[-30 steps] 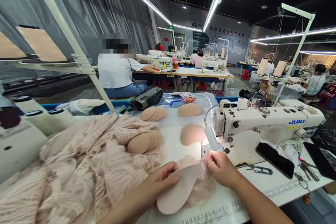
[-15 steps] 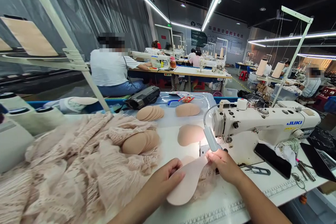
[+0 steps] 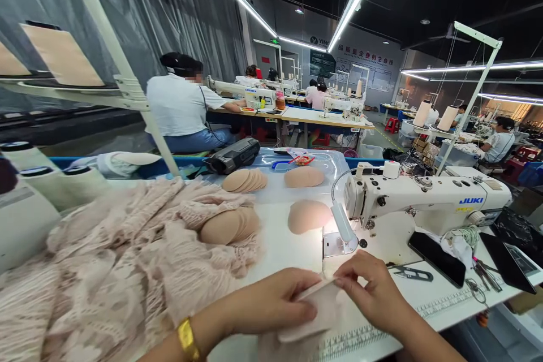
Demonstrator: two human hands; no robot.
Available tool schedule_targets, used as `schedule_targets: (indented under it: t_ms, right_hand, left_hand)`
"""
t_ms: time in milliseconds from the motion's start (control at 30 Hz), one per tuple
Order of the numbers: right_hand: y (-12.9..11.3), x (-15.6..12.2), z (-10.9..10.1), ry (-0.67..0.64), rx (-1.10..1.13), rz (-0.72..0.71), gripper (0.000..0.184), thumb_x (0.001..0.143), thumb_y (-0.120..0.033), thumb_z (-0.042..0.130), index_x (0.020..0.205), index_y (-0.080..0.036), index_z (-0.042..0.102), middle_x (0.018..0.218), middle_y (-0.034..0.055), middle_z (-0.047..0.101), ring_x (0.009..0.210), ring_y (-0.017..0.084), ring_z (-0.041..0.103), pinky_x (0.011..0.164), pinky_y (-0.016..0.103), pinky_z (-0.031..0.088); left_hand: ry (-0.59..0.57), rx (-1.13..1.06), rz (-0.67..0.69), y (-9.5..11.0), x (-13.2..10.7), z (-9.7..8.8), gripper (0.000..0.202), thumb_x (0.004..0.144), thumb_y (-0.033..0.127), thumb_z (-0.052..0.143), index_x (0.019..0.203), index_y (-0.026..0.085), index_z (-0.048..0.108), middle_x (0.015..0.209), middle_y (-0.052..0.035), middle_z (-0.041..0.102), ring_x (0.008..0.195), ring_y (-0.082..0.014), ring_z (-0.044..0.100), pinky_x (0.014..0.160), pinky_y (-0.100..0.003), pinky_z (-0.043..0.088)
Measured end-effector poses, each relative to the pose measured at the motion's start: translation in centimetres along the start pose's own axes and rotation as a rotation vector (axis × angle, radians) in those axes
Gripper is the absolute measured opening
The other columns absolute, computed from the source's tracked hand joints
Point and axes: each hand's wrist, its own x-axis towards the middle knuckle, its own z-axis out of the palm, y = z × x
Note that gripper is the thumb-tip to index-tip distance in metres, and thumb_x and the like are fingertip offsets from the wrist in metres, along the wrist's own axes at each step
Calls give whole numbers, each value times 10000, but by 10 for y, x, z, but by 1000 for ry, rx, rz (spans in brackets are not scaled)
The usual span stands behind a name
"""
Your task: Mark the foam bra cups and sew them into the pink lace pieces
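Observation:
My left hand [image 3: 271, 302] and my right hand [image 3: 373, 291] both pinch one pale pink foam pad [image 3: 316, 311] low over the white sewing table [image 3: 292, 243]. The left fingers close on its left edge, the right fingers on its upper right corner. A gold bracelet [image 3: 185, 339] circles my left wrist. The white sewing machine [image 3: 424, 203] stands just behind the right hand, its lamp [image 3: 343, 223] lit above the needle area. Most of the pad lies hidden under my hands.
A heap of pink lace fabric [image 3: 127, 266] fills the left. Stacks of beige bra cups [image 3: 231, 225] [image 3: 245, 180] [image 3: 304, 176] and a single cup [image 3: 309, 216] lie behind. Snips [image 3: 411, 274], a black phone [image 3: 436, 250], thread cones [image 3: 63, 181]. Other workers sew beyond.
Both hands drew back toward me and down from the needle area, bringing the pad with them. The pad now shows far less, covered by my fingers. The view tilted slightly.

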Motion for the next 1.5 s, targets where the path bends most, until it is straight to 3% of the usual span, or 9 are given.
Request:
schedule_targets:
  t_ms: [67,133,300,367,500,700,833,1033,1500]
  right_hand:
    - [-6,-2,-8,55,-11,58,107,1008,-215,705,906,-228,736,792,6,750,726,172,673,677,269,500]
    - [-11,-2,-11,103,-43,36,103,1013,-195,687,927,-229,734,813,10,768,699,163,677,641,255,504]
    - [0,-3,8,142,-155,-199,229,1052,-111,566,1170,-233,720,1065,80,825,922,192,770,807,283,601]
    - [18,-5,16,41,-298,-239,274,1061,-106,523,1183,-237,731,1179,100,819,1039,214,767,887,319,605]
    - [53,-5,13,-207,-463,-178,260,1078,-153,530,1056,-259,767,1011,20,824,893,184,733,810,280,569]
    - [79,11,-14,-524,-502,-271,300,1092,-137,490,1006,-244,757,1032,8,815,921,178,710,810,275,545]
    - [92,10,-18,-444,-508,-414,303,1053,-75,490,1112,-229,744,1255,53,813,1082,202,723,876,308,572]
    - [87,1,-31,-351,-583,-401,269,977,-70,645,1153,-260,718,1120,46,797,982,210,694,845,326,540]
    - [76,2,-36,-386,-523,-357,219,953,-68,594,1043,-235,704,1021,46,760,859,200,643,780,335,510]
  left_hand:
    - [-51,31,-50,-8,-4,-2,238,823,436,605,762,209,567,672,51,473,641,-160,451,571,-271,313]
    - [81,150,-86,-19,-9,-4,282,887,448,574,733,212,584,650,36,543,641,-183,519,579,-281,339]
    - [885,822,134,-49,-27,-17,375,959,236,474,1218,245,745,1115,-91,833,957,-347,768,797,-411,537]
    - [1021,1089,246,-55,-35,-18,473,958,214,515,1406,220,665,1294,-161,782,1070,-409,746,869,-493,552]
    - [847,1094,408,-52,-28,-1,429,969,284,687,1392,256,621,1294,-116,762,1091,-350,731,899,-448,576]
    - [539,1014,585,-47,46,23,403,797,-79,546,1034,230,653,976,2,765,858,-210,704,744,-319,532]
    - [588,1086,492,-56,71,22,233,844,-15,572,797,211,602,750,-22,636,589,-210,529,529,-337,331]
    - [634,1022,635,-56,62,26,296,914,-64,482,799,204,534,858,-25,653,775,-211,585,779,-358,461]
    - [687,1023,626,-56,74,35,357,896,-97,374,926,202,566,837,-26,640,691,-208,520,816,-407,408]
